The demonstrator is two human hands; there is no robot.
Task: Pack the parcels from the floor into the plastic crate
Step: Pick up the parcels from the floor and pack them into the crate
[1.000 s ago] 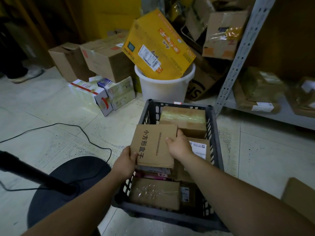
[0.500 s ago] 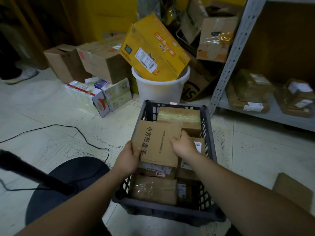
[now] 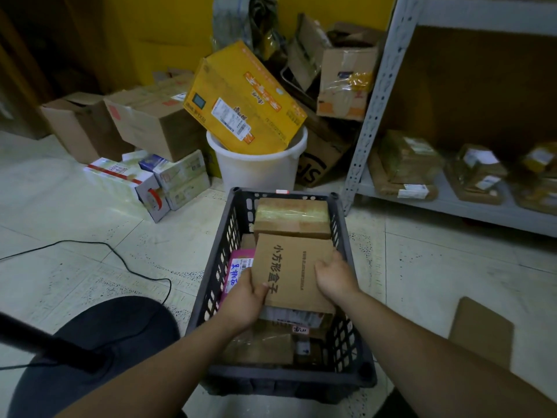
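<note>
A dark plastic crate [image 3: 218,267] stands on the floor in front of me, holding several parcels. Over its middle lies a flat brown cardboard parcel [image 3: 291,267] with black printed characters. My left hand [image 3: 245,297] grips its near left corner and my right hand [image 3: 334,277] presses on its right edge. Behind it a taped brown box [image 3: 292,217] fills the far end of the crate. A pink parcel [image 3: 236,268] shows at the left, and a plastic-wrapped parcel [image 3: 262,346] lies at the near end.
A white bucket [image 3: 256,170] with a yellow box [image 3: 244,101] tipped in it stands just beyond the crate. Cardboard boxes [image 3: 150,122] and white cartons [image 3: 126,182] lie at left. A metal shelf [image 3: 452,203] with parcels is at right. A cable [image 3: 120,260] and dark stand base [image 3: 99,336] are at near left.
Both hands have shifted the flat brown parcel rightward and lower into the crate, uncovering the pink parcel at its left. The view has tilted slightly.
</note>
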